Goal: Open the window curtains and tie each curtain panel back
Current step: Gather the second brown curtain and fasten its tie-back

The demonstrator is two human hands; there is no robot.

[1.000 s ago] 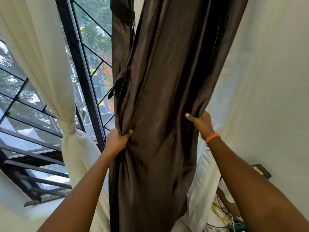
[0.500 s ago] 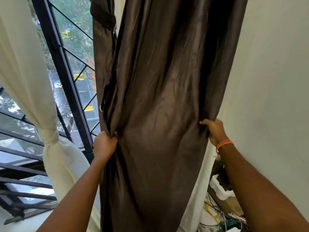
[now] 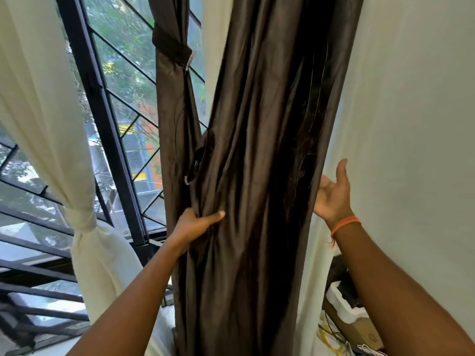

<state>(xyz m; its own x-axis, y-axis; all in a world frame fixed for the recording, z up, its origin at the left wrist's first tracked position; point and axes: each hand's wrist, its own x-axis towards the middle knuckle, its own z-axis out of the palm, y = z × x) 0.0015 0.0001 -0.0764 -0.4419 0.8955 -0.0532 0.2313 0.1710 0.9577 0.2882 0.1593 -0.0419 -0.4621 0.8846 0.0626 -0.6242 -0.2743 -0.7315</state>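
Note:
A dark brown curtain panel [image 3: 262, 155] hangs bunched in front of me. My left hand [image 3: 195, 223] grips its left edge, thumb laid across the front folds. At the panel's right edge my right hand [image 3: 332, 194] is spread with the palm showing, fingers partly behind the fabric. A narrower brown panel [image 3: 174, 106] behind it carries a dark tie-back band [image 3: 172, 46] high up. A strap with a metal ring [image 3: 196, 163] dangles between the two. To the left, a cream sheer curtain [image 3: 51, 104] is knotted [image 3: 81, 218] at mid height.
A black-framed window with diagonal grille bars [image 3: 102, 119] fills the left side. A plain pale wall [image 3: 416, 124] is on the right. Another cream sheer [image 3: 331, 129] hangs behind the brown panel. Boxes and cables [image 3: 344, 327] lie on the floor at lower right.
My right hand has let go of the brown panel's right edge and spread its fingers. My left hand keeps its grip. The view shifted, showing more of the window.

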